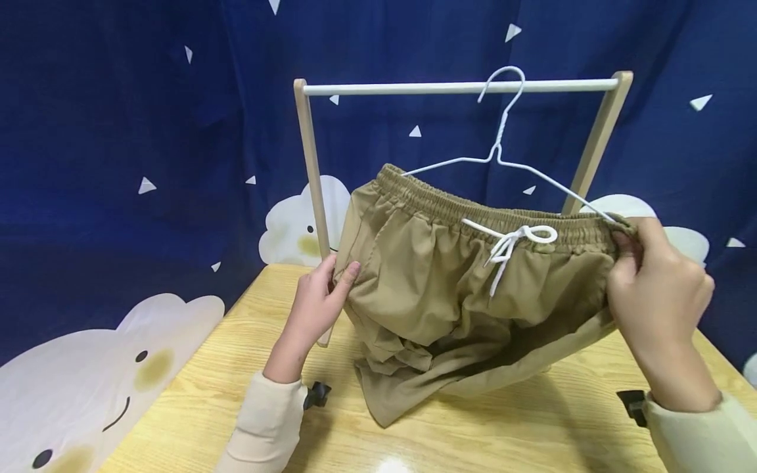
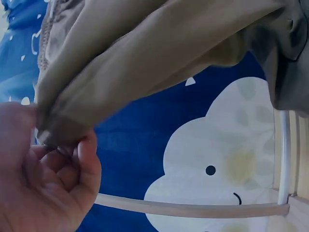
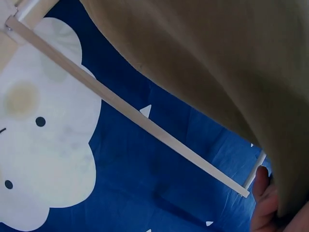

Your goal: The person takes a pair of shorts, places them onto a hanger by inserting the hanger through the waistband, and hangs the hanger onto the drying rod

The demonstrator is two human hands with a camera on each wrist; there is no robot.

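Khaki shorts (image 1: 414, 263) with an elastic waistband and a tied white drawstring (image 1: 508, 243) are held up above the table. A white wire hanger (image 1: 497, 141) has its shoulders tucked inside the waistband, its lower part hidden by the cloth. The hanger's hook is in front of or at the rack's rail; contact cannot be told. My left hand (image 1: 322, 295) pinches the left side of the shorts below the waistband, also visible in the left wrist view (image 2: 58, 179). My right hand (image 1: 662, 295) grips the waistband's right end, near the hanger's right tip.
A small rack with a white rail (image 1: 402, 89) and wooden legs (image 1: 313, 171) stands on the wooden table (image 1: 195, 407), behind the shorts. Behind it hangs a dark blue curtain (image 1: 148, 85) with white triangles and smiling clouds.
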